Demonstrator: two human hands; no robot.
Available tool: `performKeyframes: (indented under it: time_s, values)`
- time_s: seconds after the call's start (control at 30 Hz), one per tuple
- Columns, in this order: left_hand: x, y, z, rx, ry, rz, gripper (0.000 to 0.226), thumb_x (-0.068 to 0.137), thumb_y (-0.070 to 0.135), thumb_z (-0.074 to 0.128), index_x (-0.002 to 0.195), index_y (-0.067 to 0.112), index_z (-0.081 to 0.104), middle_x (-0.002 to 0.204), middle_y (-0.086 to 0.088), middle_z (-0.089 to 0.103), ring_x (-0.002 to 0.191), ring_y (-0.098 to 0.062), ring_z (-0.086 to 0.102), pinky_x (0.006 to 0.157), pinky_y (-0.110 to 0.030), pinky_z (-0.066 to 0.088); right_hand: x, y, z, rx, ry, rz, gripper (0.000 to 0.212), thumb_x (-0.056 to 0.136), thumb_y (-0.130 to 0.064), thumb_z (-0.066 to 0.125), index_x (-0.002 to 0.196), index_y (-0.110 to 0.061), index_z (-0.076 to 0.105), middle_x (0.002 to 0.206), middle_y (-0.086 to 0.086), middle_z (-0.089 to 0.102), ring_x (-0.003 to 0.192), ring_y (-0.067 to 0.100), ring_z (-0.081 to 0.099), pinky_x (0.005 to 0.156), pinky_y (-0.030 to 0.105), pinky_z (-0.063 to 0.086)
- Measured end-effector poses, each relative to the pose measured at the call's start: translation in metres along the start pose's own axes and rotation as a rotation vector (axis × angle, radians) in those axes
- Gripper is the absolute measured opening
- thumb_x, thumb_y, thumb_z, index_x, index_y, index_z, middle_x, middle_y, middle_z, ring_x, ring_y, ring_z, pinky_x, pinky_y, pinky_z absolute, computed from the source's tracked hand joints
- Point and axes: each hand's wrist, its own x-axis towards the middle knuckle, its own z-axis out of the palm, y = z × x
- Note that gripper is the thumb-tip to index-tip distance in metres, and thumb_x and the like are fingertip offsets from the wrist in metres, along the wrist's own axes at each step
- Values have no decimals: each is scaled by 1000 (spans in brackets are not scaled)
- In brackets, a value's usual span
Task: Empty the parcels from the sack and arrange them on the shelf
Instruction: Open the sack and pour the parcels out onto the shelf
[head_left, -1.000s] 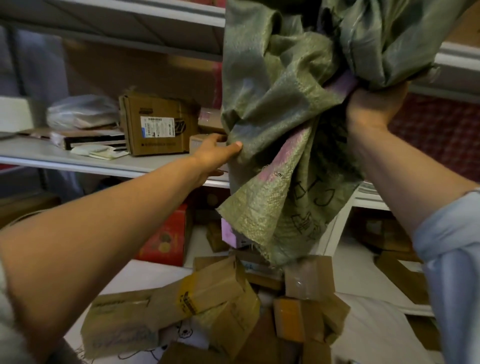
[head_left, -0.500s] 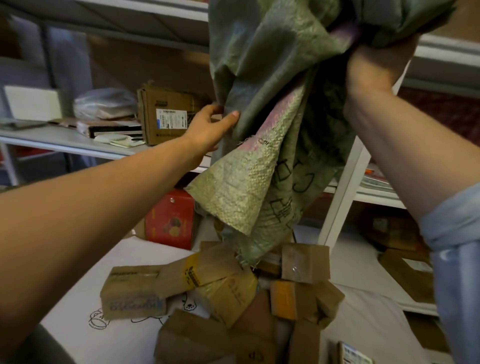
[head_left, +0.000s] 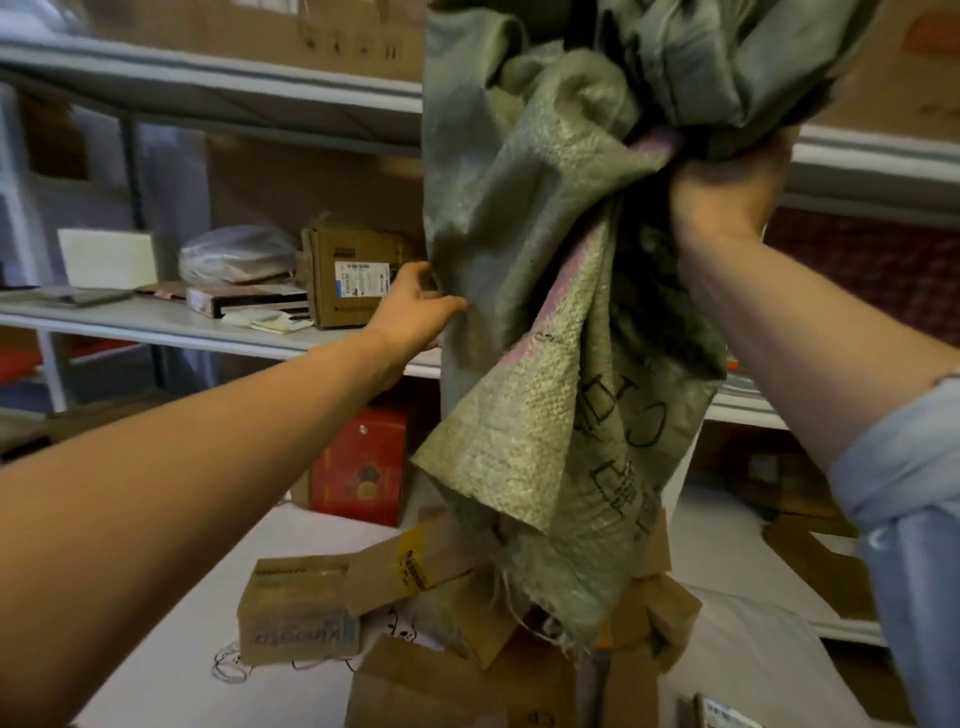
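The right hand (head_left: 727, 192), high in the upper right of the frame, is clenched around a bunched handful of the green woven sack (head_left: 530, 322), holding it up so the cloth hangs down through the middle of the picture. The left hand (head_left: 415, 312), at centre frame, pinches a fold on the sack's left edge, thumb in front of the cloth and fingers behind it.

The sack hangs slack and crumpled, with a pink stripe and black marker writing on its lower right side. Its frayed mouth points down and reaches the parcels (head_left: 415, 587), a heap of brown cardboard boxes at the bottom centre of the frame. They lie tumbled at odd angles on a white sheet (head_left: 171, 644) printed with small black drawings. One box at the heap's left edge bears upside-down blue lettering; another just beside it carries a yellow label.

Behind the left hand, the shelf (head_left: 156, 322) runs across the left half of the frame. On it stand a labelled carton (head_left: 348, 275), a clear plastic bag (head_left: 234, 254) and a flat dark box (head_left: 249, 304). Below the shelf, at centre frame, stands a red box (head_left: 358, 467). A rolled blue sleeve (head_left: 909, 499) covers the right arm at the right edge.
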Motion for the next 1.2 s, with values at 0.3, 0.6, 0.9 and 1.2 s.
performKeyframes:
  time_s: [0.3,0.6,0.9,1.2]
  values:
    - [24,49,-75,-283,-170,233,96,73,65,63,148,40,10,143,7,44,126,-15,48,102,-40,44,-52,-47,62,-351,-346,130,113,56,-47,66,150,-30,6,136,4,51,126,28,49,107,46,40]
    - [37,17,-187,-109,95,171,43,90,-5,53,130,8,51,118,-9,59,107,-21,55,90,-29,44,-71,-85,98,-4,-346,340,47,83,-12,71,127,-13,53,111,-3,56,102,11,55,76,12,48]
    - [28,-23,-284,204,-122,-26,82,61,19,76,135,30,42,132,-9,54,120,-27,52,96,-38,45,-91,-78,126,52,-190,494,29,81,-23,74,96,-17,50,81,-6,51,88,14,51,73,21,41]
    - [36,3,-242,-5,-251,-33,150,35,64,85,140,51,-22,158,6,22,130,-23,47,85,-41,54,-156,-93,167,59,-606,397,18,84,-17,70,99,-14,60,97,8,65,87,19,61,73,31,49]
